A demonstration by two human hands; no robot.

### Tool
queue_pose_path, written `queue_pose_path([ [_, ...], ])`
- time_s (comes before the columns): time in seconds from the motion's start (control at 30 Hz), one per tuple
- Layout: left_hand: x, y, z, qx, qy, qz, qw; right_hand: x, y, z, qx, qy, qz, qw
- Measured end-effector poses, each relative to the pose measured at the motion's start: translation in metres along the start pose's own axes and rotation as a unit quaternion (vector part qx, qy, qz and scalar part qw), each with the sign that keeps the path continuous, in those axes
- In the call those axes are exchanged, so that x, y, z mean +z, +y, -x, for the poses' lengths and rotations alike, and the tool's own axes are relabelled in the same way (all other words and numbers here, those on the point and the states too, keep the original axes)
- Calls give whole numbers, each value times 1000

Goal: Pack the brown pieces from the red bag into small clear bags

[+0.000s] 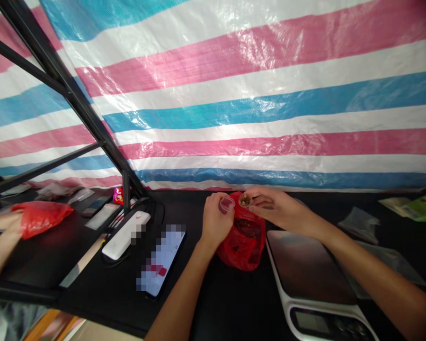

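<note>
My left hand (pixel 218 213) is closed around a small clear plastic cup (pixel 227 204), which looks bare inside. In my right hand (pixel 268 206), fingers grip the rim of a small round cup (pixel 246 201) with brown, nut-like pieces in it. Both cups are above an open red plastic bag (pixel 243 255) on the black table. Dark brown bits show inside the bag's mouth; their kind is too small to make out. Under my right forearm lies a kitchen scale (pixel 308 270) with a metal plate and a display at the near end.
A phone (pixel 166 260) and a white power strip (pixel 126 235) with black cables lie on the left. Black metal bars (pixel 88 123) rise there; beyond them, another person's hands hold a red bag (pixel 44 218). Clear plastic bags (pixel 360 225) and a green packet (pixel 424 207) lie right. Striped sheeting (pixel 270 109) hangs behind.
</note>
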State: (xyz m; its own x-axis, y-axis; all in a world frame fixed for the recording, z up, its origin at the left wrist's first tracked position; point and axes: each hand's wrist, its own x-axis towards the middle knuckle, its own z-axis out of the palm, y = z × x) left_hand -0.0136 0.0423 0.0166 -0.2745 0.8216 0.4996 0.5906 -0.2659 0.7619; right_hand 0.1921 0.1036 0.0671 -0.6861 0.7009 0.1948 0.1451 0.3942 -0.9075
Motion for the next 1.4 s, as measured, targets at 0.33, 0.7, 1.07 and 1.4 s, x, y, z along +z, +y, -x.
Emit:
queue_pose_path([
  [0.33,8,20,11,17,-86,61,994,15,-32,14,-167,32,298,939],
  [0.7,11,28,10,-60,-103,218,969,5,-42,14,-183,82,275,940],
  [1.07,-11,30,-4,-58,-39,187,980,-10,-21,6,-130,154,298,933],
  [1.4,-11,63,95,-212,-37,-160,963,1,27,-3,-34,21,286,957],
])
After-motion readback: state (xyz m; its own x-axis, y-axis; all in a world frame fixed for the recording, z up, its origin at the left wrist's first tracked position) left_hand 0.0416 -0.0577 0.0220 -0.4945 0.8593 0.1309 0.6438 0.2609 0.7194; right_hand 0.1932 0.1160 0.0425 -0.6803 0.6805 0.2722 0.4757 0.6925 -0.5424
